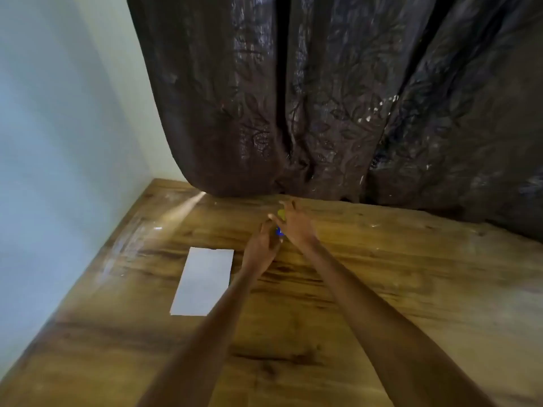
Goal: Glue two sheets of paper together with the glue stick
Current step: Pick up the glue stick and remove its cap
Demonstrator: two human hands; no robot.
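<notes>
A white sheet of paper (202, 282) lies flat on the wooden table (382, 274), left of my arms. Both hands meet at the far middle of the table. My left hand (261, 248) is curled around a small blue part of the glue stick (278, 231), mostly hidden between the hands. My right hand (295, 223) pinches a small yellow piece (281, 213), likely the glue stick's cap, with its other fingers spread. Whether cap and body are joined is hidden. I see only one sheet.
A dark patterned curtain (338, 98) hangs down to the table's far edge right behind my hands. A pale wall (58, 142) runs along the table's left side. Bare wood surrounds the paper and extends to the right.
</notes>
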